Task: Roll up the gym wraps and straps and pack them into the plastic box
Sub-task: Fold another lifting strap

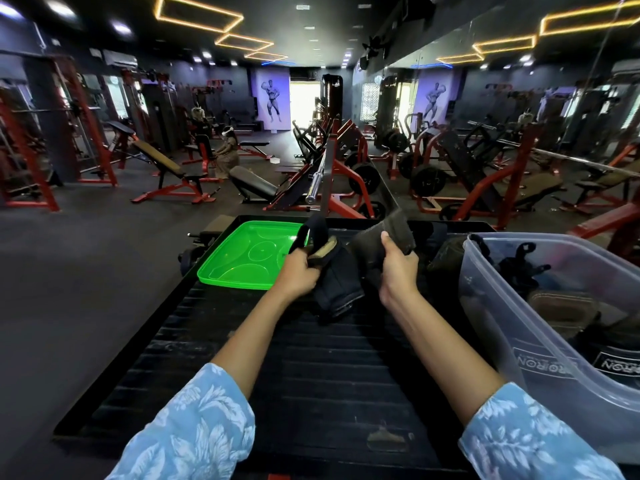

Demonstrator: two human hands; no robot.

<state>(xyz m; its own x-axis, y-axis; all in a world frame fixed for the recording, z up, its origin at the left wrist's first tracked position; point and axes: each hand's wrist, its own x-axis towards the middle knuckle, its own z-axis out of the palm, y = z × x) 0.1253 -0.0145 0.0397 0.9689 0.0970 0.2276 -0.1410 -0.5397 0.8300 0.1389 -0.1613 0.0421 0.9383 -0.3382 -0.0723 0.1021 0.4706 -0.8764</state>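
Note:
My left hand (300, 271) grips a black wrap (341, 285) with a tan padded part; its free end hangs down onto the black ribbed platform (311, 368). My right hand (398, 268) pinches a dark grey strap (391, 232), held up above the platform with my thumb on its face. The clear plastic box (512, 306) stands at the right, tilted toward me, and holds several dark wraps and straps (561, 306). More dark straps (446, 254) lie on the platform between my right hand and the box.
A bright green lid (249, 258) lies at the platform's far left corner. Beyond the platform stand red gym machines, benches and a barbell (317, 181). A person (227, 150) sits far off at the left. Dark floor lies left of the platform.

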